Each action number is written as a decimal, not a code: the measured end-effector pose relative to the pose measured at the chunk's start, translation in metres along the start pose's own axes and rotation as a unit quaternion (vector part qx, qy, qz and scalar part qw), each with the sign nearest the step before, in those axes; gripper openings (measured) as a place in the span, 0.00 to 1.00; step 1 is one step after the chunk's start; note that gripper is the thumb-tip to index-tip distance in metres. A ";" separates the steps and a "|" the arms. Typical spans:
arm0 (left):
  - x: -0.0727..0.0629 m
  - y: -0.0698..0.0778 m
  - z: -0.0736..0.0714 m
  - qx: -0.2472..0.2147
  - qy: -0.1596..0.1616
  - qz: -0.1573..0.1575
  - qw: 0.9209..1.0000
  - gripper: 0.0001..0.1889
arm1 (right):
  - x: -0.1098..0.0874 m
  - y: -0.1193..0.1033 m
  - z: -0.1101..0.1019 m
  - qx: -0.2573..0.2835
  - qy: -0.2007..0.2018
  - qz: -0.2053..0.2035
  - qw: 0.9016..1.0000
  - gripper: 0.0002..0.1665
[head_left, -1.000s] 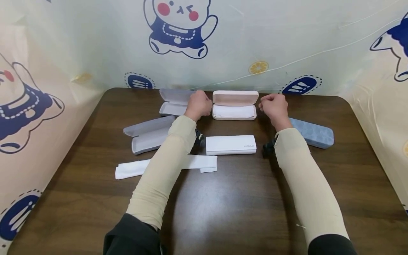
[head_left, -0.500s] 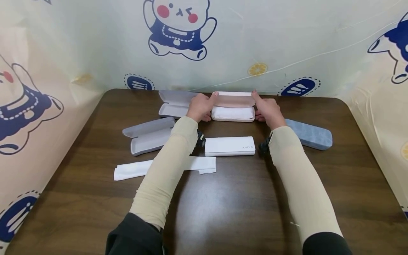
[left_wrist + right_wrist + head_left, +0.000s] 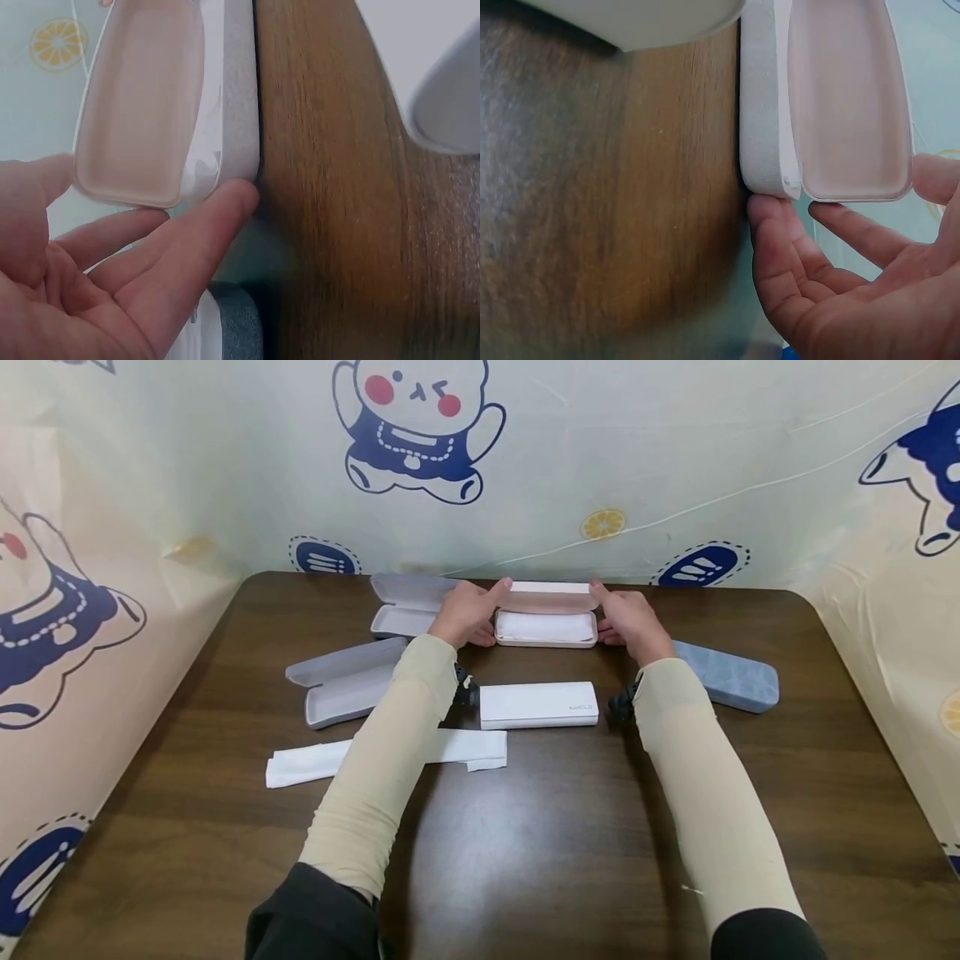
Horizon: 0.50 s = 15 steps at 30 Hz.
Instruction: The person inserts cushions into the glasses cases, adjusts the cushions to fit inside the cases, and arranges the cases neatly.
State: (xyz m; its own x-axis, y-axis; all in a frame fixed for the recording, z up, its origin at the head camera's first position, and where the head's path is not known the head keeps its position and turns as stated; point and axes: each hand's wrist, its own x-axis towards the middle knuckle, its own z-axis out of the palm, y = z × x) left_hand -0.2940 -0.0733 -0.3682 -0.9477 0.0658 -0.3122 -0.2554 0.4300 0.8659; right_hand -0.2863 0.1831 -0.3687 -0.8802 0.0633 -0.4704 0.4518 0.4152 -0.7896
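A glasses case (image 3: 546, 643) with a pale pink-lined lid (image 3: 547, 602) stands at the table's far edge, a folded white cloth (image 3: 546, 627) inside. Its lid is partly lowered, tilted forward over the base. My left hand (image 3: 467, 613) is at its left end; in the left wrist view the thumb is at the lid's outer edge and the extended fingertips (image 3: 238, 196) lie against the base. At the opposite end, my right hand (image 3: 634, 620) mirrors this, thumb (image 3: 934, 176) on the lid's edge and gently bent fingers by the base.
Two grey-lined glasses cases lie open at left: a rear one (image 3: 405, 620) and a nearer one (image 3: 348, 697). A closed white case (image 3: 538, 706) lies between my forearms, with a blue case (image 3: 731, 678) at right. A white cloth strip (image 3: 307, 763) passes beneath my left forearm.
Both hands have come from curled beside the case to fingers spread at its ends, thumbs on the lid. The lid has tipped forward. The other cases stay put.
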 end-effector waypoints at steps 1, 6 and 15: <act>-0.001 0.000 -0.002 -0.006 -0.009 0.001 1.000 0.38 | 0.000 0.000 0.000 0.006 -0.002 0.000 1.000 0.48; -0.005 -0.001 -0.009 -0.028 -0.049 -0.005 0.998 0.38 | 0.000 0.002 0.000 0.049 -0.018 -0.007 0.999 0.43; -0.010 -0.004 -0.010 -0.004 -0.073 -0.007 0.997 0.26 | -0.004 0.008 -0.001 0.068 -0.030 -0.023 0.997 0.31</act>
State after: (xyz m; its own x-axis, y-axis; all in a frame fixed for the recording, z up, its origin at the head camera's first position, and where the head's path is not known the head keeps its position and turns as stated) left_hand -0.2857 -0.0841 -0.3645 -0.9066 0.1902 -0.3766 -0.2699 0.4248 0.8641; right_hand -0.2791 0.1868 -0.3729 -0.8918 -0.0096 -0.4524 0.4305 0.2895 -0.8549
